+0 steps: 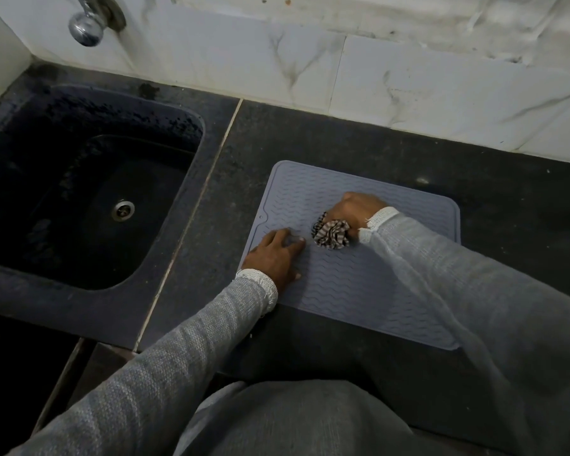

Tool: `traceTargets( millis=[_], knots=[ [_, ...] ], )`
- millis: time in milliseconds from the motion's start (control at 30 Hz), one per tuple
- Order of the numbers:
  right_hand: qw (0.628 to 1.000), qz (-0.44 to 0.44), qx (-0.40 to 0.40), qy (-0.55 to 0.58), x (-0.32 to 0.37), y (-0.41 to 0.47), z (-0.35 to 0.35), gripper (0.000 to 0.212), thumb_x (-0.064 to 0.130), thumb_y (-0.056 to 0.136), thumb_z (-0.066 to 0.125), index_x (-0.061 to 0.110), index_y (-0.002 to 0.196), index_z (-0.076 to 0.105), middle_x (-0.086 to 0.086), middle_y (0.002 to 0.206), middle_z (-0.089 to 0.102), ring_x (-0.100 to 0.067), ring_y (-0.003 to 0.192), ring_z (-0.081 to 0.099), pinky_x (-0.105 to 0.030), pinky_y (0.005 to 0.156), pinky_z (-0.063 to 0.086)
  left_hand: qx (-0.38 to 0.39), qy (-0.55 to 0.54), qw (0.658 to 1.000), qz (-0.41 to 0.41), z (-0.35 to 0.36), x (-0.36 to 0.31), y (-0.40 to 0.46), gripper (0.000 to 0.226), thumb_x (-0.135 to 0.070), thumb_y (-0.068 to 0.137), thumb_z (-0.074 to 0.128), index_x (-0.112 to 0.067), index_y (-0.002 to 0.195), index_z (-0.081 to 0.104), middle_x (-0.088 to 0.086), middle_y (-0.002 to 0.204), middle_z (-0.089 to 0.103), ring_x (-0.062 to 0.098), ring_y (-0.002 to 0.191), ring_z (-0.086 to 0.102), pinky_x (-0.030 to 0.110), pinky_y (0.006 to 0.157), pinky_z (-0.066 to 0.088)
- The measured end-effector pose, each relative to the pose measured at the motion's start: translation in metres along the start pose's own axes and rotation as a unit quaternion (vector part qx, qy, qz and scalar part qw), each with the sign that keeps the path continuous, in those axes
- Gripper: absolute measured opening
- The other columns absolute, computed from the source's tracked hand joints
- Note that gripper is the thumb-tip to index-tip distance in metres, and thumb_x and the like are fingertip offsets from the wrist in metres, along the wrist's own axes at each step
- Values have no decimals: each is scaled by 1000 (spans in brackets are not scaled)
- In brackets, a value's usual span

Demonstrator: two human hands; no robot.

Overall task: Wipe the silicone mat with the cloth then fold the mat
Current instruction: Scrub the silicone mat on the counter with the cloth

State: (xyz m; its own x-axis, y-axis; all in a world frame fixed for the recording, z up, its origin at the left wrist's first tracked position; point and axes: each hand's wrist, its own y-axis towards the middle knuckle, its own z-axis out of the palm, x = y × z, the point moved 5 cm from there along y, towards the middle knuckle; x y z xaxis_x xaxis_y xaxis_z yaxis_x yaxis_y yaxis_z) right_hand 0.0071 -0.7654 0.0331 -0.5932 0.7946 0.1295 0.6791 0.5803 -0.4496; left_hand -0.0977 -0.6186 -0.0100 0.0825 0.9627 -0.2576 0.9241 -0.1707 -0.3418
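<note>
**Head view: wiping under way, mat not yet folded**

Head camera looks down on a dark counter (359, 136) with a black sink (89, 192) at its left end. The silicone mat (359, 291) lies flat and fully spread on the counter to the right of the sink, set a little back from the front edge, its wavy ribbed face up. No corner is lifted, so folding has not begun; judging by this, the task is in its wiping stage, and how much of the surface is already cleaned cannot be told.

The right hand (352, 210) has its fingers curled round a bunched striped cloth (331, 233) and presses it onto the mat near the middle of the far half. The cloth shows just below and left of that hand, touching the mat. The left hand (277, 255) rests with straight fingers on the mat's left edge, apparently steadying it, close beside the cloth but not touching it.
</note>
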Motion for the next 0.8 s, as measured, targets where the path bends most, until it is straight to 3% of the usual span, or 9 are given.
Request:
traceTargets(
  millis=[100,167,233,333,467,633,700,800],
  knots=[
    [996,-22,-69,58,15,6,-12,20,25,86,61,24,104,69,-6,105,70,-28,105,58,-33,87,47,-2,-3,1000,-1,0,0,0,72,-40,83,65,-34,146,30,1,154,17,25,144,15,48,107,35],
    [991,-37,-89,96,37,17,-18,26,32,90,54,26,113,64,-4,119,65,-29,114,53,-39,100,44,-11,-2,1000,1,-1,0,0,72,-40,82,66,-34,145,31,2,152,21,26,142,17,48,104,38],
    [996,-49,-39,69,60,30,-15,35,34,92,50,27,126,54,-5,135,54,-31,123,47,-44,107,39,-10,-2,1000,-2,-1,0,1,76,-41,81,67,-34,146,28,4,151,22,27,142,18,49,103,39],
    [999,-18,37,29,59,35,-7,41,41,94,40,28,132,45,-11,138,45,-34,125,43,-46,109,35,-8,-2,1000,-8,1,0,1,80,-42,81,67,-34,147,24,4,152,20,28,143,15,49,104,37],
    [999,-21,37,17,36,10,-6,38,48,91,44,27,120,58,-8,126,58,-31,117,51,-43,103,41,-10,-9,1000,1,1,0,2,75,-40,80,68,-34,145,30,1,153,19,25,143,14,48,105,37],
    [999,-14,-8,37,27,6,-16,27,30,91,53,20,112,65,-7,118,66,-28,112,58,-43,98,47,0,-11,1000,1,2,0,1,76,-39,82,67,-34,146,28,1,154,16,25,144,14,49,106,36],
    [996,-30,-47,72,43,15,-21,30,30,93,50,18,117,62,-6,127,61,-27,120,53,-45,105,41,-9,-8,1000,5,0,-1,1,75,-40,81,68,-33,145,30,2,152,20,26,142,16,49,105,37],
    [998,-48,1,45,64,28,-16,37,31,95,46,21,130,51,-3,141,49,-27,131,41,-45,112,32,-3,-9,1000,2,-2,-1,0,77,-40,82,67,-33,147,27,4,154,17,27,143,14,50,106,35]
  ],
)
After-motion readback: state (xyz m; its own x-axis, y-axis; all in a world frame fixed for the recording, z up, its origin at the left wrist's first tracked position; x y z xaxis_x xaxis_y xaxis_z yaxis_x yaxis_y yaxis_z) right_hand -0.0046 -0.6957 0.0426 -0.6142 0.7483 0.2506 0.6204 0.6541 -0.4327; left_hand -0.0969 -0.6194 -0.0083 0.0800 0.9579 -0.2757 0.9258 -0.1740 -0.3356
